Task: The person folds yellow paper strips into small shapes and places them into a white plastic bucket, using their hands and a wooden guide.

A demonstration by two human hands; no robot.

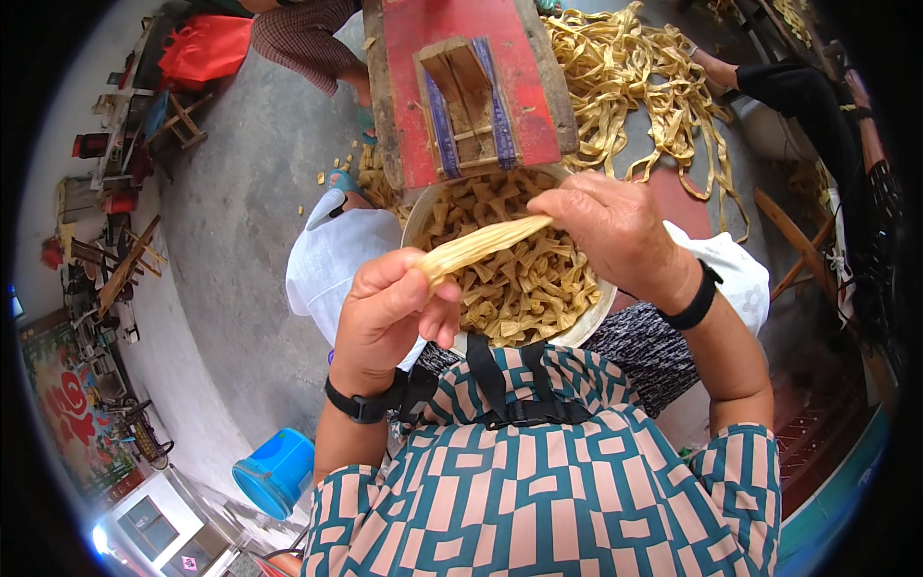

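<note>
A pale yellow, pleated strip (490,244) is stretched between my two hands, over a round basin (597,317) on my lap. My left hand (393,306) pinches its lower left end between thumb and fingers. The upper right end is in the grip of my right hand (613,231). Many short, knotted-looking yellow pieces (519,288) fill the basin. Just beyond its rim, a red-topped wooden bench (404,94) carries a wooden block device (458,79) with a slot and blue bands along its sides.
Long yellow strips (613,79) lie heaped right of the bench, near another person's leg (786,86). A second person's leg (310,43) is at upper left. Small yellow bits (322,177) lie on the floor. A blue bucket (277,472) stands at lower left, a wooden stool (800,238) at right.
</note>
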